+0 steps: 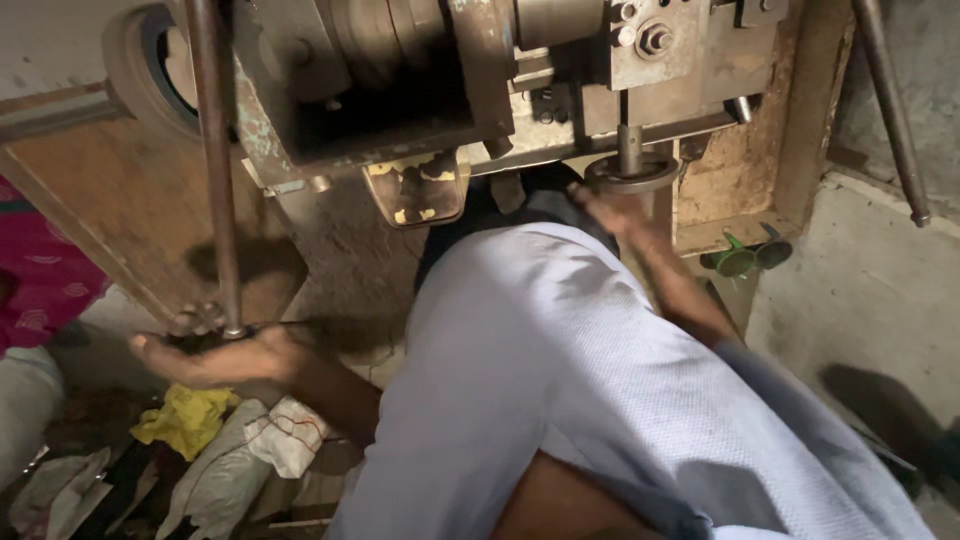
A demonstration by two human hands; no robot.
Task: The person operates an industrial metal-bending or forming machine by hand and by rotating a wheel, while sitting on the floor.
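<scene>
The rod (214, 170) is a long metal bar with a near-vertical axis, running from the top of the view down to the left hand (215, 355) at lower left. Its bottom end sits just above that hand; the fingers (190, 322) curl around the end, though blur hides how tight they press. Below lie a yellow rag (185, 418) and white cloth (285, 440). In the middle a knee in pale trousers (560, 380) fills the view. Further right, the right hand (612, 210) reaches up to the press (520, 80) and touches a round disc (630, 175) (finger state I cannot tell). So the left hand is the nearer one to the rod.
</scene>
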